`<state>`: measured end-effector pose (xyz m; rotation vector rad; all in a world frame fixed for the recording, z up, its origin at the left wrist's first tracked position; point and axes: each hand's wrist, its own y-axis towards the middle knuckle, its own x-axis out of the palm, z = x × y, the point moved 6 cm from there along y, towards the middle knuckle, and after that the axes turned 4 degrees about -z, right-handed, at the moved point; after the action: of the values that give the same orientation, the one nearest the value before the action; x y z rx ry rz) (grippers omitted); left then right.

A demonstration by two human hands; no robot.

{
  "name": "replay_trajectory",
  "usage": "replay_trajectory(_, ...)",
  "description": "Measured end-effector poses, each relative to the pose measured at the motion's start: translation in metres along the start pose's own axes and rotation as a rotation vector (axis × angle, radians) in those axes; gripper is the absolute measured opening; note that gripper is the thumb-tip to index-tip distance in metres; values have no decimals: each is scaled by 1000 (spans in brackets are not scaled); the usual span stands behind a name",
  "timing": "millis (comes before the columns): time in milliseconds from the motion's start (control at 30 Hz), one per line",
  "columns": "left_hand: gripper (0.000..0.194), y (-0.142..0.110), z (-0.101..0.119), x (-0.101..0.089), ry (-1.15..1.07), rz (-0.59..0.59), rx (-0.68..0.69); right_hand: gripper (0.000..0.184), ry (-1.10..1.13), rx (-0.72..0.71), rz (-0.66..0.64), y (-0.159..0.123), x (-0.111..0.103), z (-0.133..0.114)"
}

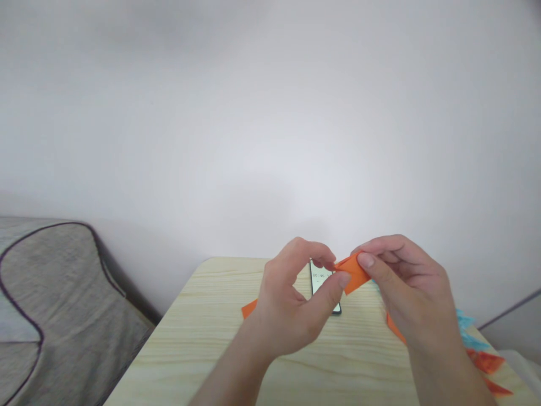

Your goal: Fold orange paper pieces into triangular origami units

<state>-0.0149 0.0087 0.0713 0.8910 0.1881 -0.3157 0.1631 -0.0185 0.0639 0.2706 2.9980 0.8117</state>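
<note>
A small folded piece of orange paper is held up above the table between both hands. My right hand pinches its right side, thumb on the near face and fingers behind. At its left corner, my left hand closes thumb and forefinger on the paper. Under the hands lies a phone with a lit screen showing digits, partly covered by the left hand. Another orange paper piece pokes out beside the left wrist, and an orange edge shows by the right hand.
Light blue folded paper and orange-red folded paper lie along the right side of the pale wood-grain table. Behind it rises a white wall. Grey fabric with dark piping stands at the left.
</note>
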Motion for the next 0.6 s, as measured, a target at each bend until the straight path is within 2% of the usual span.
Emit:
replay_trajectory(133,3,2,2,-2,-8,-8,-7,9,7,21,17,0,-1,2)
replay_trajectory(400,9,2,7,0,64,-25,73,8,-9,13,-5,1,1,1)
replay_trajectory(600,13,3,10,0,97,-27,122,22,-83,-64,-36,1,4,-6)
